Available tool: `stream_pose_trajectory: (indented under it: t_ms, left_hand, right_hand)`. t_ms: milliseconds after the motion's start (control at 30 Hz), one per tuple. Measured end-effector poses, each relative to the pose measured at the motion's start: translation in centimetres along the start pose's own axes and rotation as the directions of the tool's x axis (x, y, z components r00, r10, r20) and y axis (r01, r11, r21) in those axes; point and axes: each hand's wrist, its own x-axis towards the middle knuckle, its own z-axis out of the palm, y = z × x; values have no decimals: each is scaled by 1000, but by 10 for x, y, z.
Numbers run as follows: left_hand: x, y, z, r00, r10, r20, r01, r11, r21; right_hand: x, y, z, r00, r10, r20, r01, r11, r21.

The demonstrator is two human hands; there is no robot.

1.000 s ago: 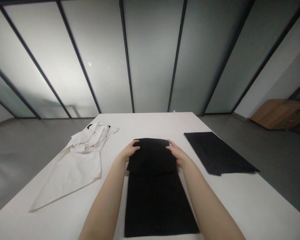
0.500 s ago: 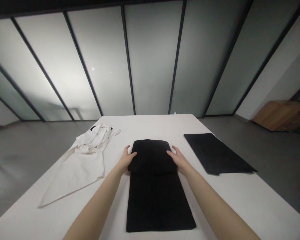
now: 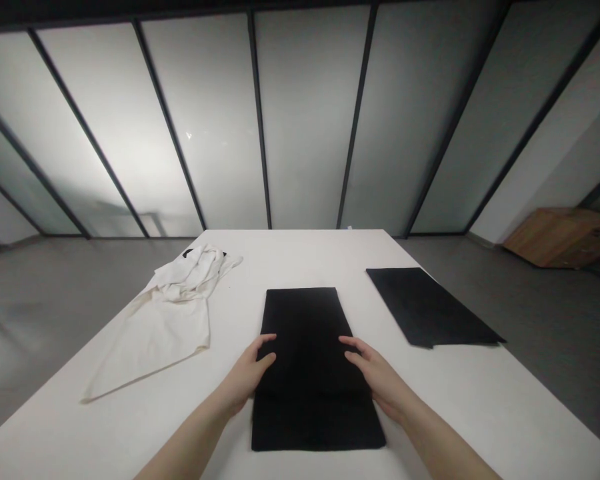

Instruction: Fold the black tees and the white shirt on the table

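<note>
Black fabric [image 3: 305, 340] lies flat between two bare hands, the left hand [image 3: 247, 373] at one long edge and the right hand [image 3: 377, 377] at the other. Both hands look open to me: on each, thumb and forefinger stand apart over the margin of the cloth, with no fold pinched between them. Whether the other fingers reach under the edges, I cannot tell.

It is a long, neat rectangle, in the middle of the white table [image 3: 295, 257], its short side towards the person. A faint step crosses it near that end, so I take it to be folded in layers. I'd expect it to be light and soft, limp enough to sag if lifted by one corner, and in no danger of breaking. Its matt face doesn't look slippery, though loose layers could slide over one another. Best, I think, to take it by both long sides at once, thumbs on top and fingers beneath, catching every layer; a pinch at the top alone might open the folds.

Well off to the right, a second black piece [image 3: 425, 303] lies flat near the table's edge. To the left is a white garment [image 3: 165, 327], bunched at its far end and spread out nearer. Beyond stand frosted panels [image 3: 305, 120], with a wooden cabinet [image 3: 555, 237] on the floor to the right.
</note>
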Motion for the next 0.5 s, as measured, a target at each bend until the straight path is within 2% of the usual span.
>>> stream_pose_trajectory:
  t_ms: [133, 500]
  left_hand:
    - [11, -10, 6, 982, 148, -117, -131, 981, 141]
    - [59, -7, 8, 963, 221, -152, -175, 948, 266]
  right_hand:
    - [11, 7, 9, 976, -180, -122, 161, 976, -148]
    - [45, 5, 18, 958, -244, -149, 218, 961, -171]
